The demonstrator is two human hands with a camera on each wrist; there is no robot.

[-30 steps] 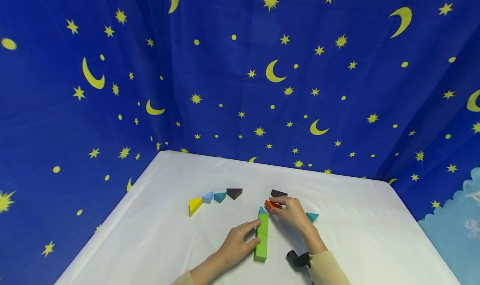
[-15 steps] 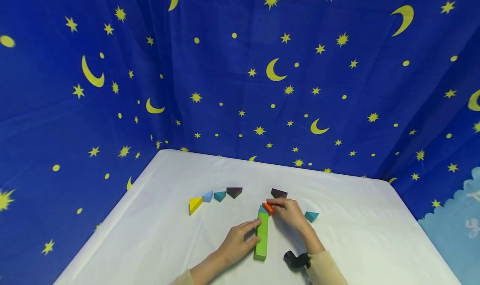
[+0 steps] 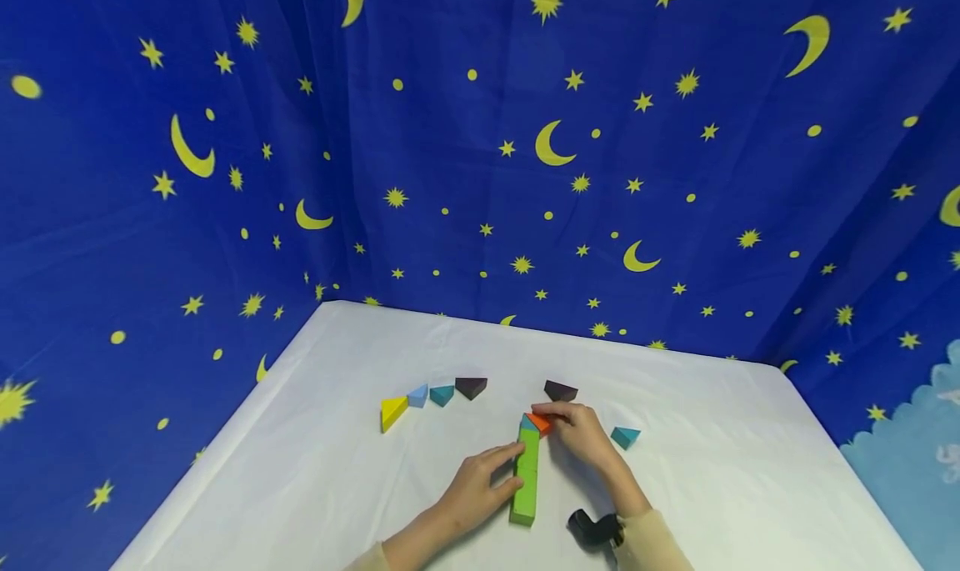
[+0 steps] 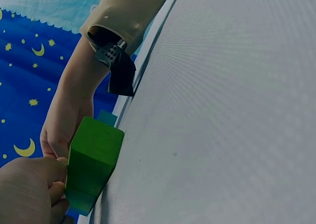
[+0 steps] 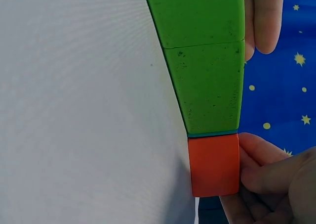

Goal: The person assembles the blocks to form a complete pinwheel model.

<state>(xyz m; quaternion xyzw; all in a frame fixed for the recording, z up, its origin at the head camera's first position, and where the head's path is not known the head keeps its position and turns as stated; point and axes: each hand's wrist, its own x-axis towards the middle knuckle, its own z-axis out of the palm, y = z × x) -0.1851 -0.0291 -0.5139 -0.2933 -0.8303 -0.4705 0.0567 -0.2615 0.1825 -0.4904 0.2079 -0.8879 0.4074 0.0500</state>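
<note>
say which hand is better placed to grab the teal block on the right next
Probably the right hand: the teal triangular block lies to its right, across the green blocks from the left hand, which touches their left side. The right hand would first need to leave the orange block.

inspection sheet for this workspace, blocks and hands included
Surface: white tabletop
Job's things: two green blocks end to end; blue triangle at their far end, orange block against it
Clutter: yellow block, light-blue block, teal block, dark block to the left; second dark block, second teal block to the right
Left hand: touches the green blocks' left side
Right hand: holds the orange block
Cables: nothing seen
Surroundings: blue star-and-moon backdrop; black device by the right sleeve
</note>
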